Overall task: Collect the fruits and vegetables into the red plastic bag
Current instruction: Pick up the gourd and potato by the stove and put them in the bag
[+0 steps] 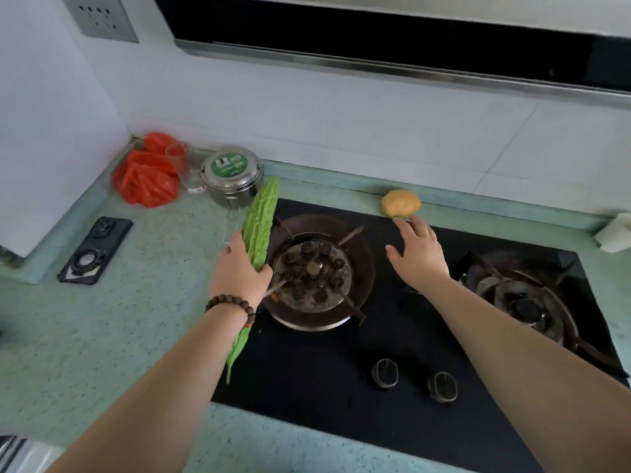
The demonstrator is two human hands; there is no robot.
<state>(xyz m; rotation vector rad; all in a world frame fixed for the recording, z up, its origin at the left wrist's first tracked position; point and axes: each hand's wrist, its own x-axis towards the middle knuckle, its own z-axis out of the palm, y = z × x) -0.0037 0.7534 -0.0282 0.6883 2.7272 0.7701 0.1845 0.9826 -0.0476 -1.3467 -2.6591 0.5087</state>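
While the left hand [239, 268] grips the bitter gourd [258, 230], the right hand [418, 257] nears the potato [400, 203].

Legible text: none. Round stainless-steel lidded container [232, 179], far left of the black glass gas hob [392, 353]: circular green label on the lid bearing a white block-shaped logo and lines of small white print, all too blurred to read. Clear drinking glass [186, 167], just left of the container: small red-and-white mark near its base, unreadable. Two dark round hob knobs [385, 373], near edge: no markings can be made out.
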